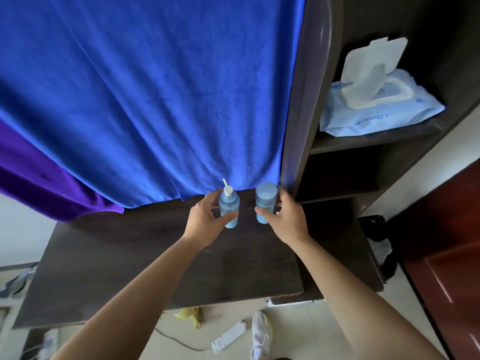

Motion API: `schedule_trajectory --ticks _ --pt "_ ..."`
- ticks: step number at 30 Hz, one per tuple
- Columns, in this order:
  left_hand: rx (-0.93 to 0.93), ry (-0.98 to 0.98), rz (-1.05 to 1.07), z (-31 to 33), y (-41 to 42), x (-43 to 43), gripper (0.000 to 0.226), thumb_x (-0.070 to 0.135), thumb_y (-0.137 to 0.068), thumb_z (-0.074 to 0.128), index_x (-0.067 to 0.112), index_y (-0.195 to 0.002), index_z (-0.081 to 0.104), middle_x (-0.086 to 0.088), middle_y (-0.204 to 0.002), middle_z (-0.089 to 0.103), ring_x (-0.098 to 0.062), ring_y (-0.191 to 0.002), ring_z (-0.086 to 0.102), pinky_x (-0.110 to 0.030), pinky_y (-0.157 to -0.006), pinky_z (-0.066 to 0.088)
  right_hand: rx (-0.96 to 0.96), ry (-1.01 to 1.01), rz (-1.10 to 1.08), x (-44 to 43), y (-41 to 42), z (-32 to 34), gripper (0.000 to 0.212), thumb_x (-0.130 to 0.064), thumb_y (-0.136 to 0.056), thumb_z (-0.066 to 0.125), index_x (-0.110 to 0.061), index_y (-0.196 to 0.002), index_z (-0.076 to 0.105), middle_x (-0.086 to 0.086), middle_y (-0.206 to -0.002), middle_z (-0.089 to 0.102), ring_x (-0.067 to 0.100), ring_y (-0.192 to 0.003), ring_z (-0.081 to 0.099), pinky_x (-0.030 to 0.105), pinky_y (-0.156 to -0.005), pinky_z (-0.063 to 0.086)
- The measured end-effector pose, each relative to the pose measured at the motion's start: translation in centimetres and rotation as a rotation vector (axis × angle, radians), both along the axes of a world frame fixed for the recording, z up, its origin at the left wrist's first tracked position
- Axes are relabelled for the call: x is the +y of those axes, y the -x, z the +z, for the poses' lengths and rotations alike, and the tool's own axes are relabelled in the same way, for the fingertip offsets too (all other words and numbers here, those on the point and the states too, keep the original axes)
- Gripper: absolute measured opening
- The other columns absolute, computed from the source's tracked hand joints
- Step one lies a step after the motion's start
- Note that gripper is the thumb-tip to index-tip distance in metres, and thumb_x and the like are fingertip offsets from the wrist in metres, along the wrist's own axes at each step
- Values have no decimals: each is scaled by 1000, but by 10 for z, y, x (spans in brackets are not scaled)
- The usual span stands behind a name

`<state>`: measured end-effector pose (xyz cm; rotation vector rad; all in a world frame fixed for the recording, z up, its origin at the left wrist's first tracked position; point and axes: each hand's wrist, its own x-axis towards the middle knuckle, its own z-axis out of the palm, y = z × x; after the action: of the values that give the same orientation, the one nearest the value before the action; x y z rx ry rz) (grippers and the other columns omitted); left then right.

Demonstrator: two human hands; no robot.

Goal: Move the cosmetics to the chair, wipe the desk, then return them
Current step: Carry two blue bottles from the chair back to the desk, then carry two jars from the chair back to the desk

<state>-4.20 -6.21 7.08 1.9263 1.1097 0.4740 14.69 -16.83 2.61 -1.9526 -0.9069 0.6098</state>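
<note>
Hands (pixel 207 216) (pixel 283 219) gripping pump bottle (pixel 229 207) and capped bottle (pixel 265 202), upright on dark desk (pixel 155 268) beneath blue cloth (pixel 155 100).

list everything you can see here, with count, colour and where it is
pump-top plastic bottle: 1, light blue, back of desk, in left hand
round-capped plastic bottle: 1, light blue, beside it, in right hand
dark wooden desk: 1, dark brown, centre
blue cloth: 1, hanging behind desk
purple cloth: 1, left, beside the blue one
wet-wipes pack: 1, pale blue, lid open, on shelf at right
dark shelf unit: 1, right of desk
white power strip: 1, on floor
white shoe: 1, on floor
yellow object: 1, floor under desk edge, unclear what
hands: left hand, right hand, each gripping a bottle
</note>
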Motion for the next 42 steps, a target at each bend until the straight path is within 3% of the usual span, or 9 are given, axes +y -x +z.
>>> schedule_trajectory --ticks 11,16,20,23,25,28,31,35,42 --pt "64 155 -4 -70 -54 55 45 17 -80 80 27 -120 61 8 -111 70 -4 -99 68 -24 -85 55 15 88 2 56 -23 -34 59 -23 -84 81 -15 -134 50 8 -125 68 30 -112 68 48 -96 54" --pt "118 154 -23 -81 -70 62 49 17 -84 75 24 -129 58 13 -110 71 -1 -102 66 9 -73 28 -17 151 18 61 -26 -37 63 -24 -91 74 -9 -143 42 13 -134 62 32 -119 63 47 -101 50" --pt "143 145 -28 -82 -75 65 48 20 -87 71 25 -132 56 13 -115 70 -2 -108 62 11 -71 23 -13 187 -14 61 -25 -37 70 -24 -93 70 -10 -152 34 11 -148 52 29 -134 51 39 -112 39" --pt "164 176 -41 -76 -72 61 65 21 -88 71 27 -146 43 13 -123 62 -6 -120 55 2 -83 32 -8 197 -9 51 -22 -30 81 -25 -94 69 -14 -158 22 6 -161 35 24 -146 36 32 -119 27" --pt "177 197 -28 -63 -65 53 86 29 -86 74 28 -156 24 10 -134 52 -8 -128 46 -21 -99 39 -32 182 13 39 -18 -21 83 -31 -96 66 -16 -160 15 5 -165 26 22 -150 29 31 -119 24" --pt "221 -37 -26 -36 -46 41 90 46 -89 67 26 -158 13 4 -162 25 -15 -149 22 -40 -118 27 -100 143 37 20 -11 -3 75 -42 -101 53 -18 -161 13 4 -166 23 20 -151 28 35 -118 28" --pt "274 -423 -64 0 -18 22 82 63 -93 45 28 -159 11 0 -167 6 -22 -154 7 -49 -119 19 -188 34 43 -2 0 26 67 -47 -104 45 -20 -160 20 0 -166 24 15 -151 27 34 -118 30" --pt "250 -766 -110 44 17 0 76 64 -95 33 25 -158 18 -8 -167 5 -30 -154 5 -58 -118 19 -420 -119 32 -34 23 62 61 -46 -105 45 -23 -159 26 -1 -168 16 14 -154 17 30 -116 29" --pt "136 -1018 -171 81 70 -78 81 64 -91 45 25 -158 20 -17 -166 -4 -36 -153 -1 -67 -114 15 -860 -48 -258 -147 84 97 67 -55 -101 44 -26 -159 26 17 -169 1 40 -155 0 57 -123 16"
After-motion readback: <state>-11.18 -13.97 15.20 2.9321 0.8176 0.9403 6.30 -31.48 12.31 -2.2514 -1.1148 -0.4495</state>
